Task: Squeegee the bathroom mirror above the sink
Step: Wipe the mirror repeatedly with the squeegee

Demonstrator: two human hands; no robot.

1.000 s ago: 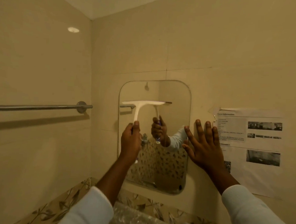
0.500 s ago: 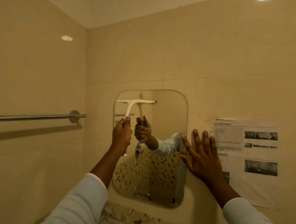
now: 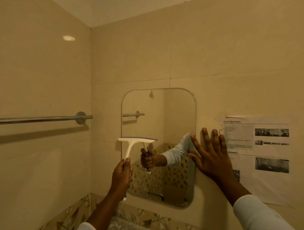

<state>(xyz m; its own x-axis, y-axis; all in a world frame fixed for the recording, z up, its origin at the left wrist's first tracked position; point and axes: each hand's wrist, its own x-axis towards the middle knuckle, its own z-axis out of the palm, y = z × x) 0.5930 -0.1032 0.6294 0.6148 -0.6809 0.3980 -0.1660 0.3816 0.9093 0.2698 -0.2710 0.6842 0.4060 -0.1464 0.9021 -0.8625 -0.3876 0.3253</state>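
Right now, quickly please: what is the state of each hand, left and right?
Left hand: closed around the squeegee handle.
Right hand: open, fingers spread flat on the wall at the mirror edge.

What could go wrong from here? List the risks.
The squeegee blade overhangs the left edge of the mirror, so it may catch there or drag water onto the wall. The right hand lies flat at the right edge, thumb and forefinger over the glass, and may smudge it.
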